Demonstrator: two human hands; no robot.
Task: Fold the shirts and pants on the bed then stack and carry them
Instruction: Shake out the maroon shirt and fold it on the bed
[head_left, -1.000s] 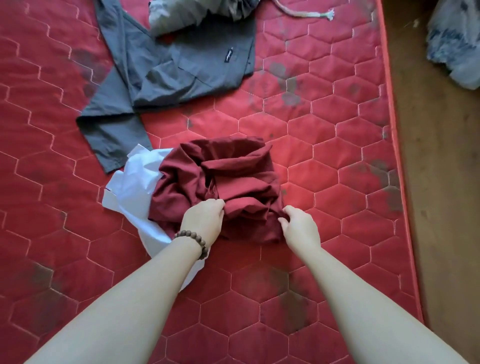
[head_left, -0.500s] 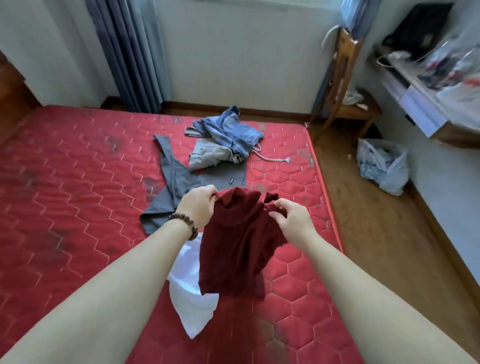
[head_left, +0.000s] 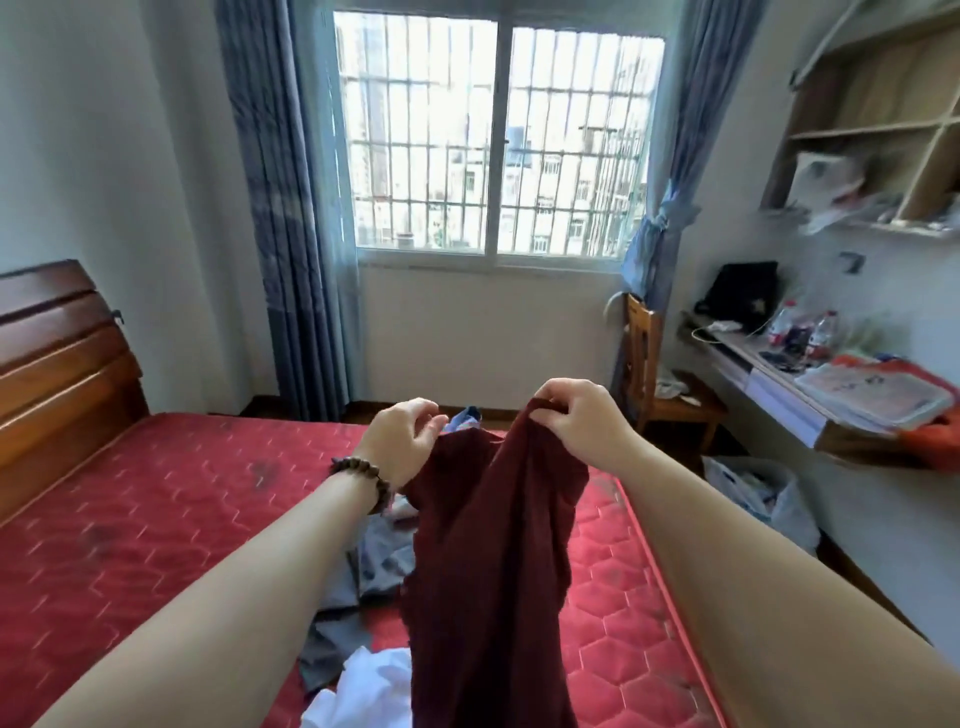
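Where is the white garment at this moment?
In the head view the white garment lies crumpled on the red mattress at the bottom centre, just left of the hanging maroon garment and below the grey garment.

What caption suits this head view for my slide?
Both hands, left and right, lift a maroon garment above the red mattress.

Both hands hold a maroon garment up over the red bed: the right hand pinches its top edge, the left hand beside it, fingers curled; its grip is unclear.
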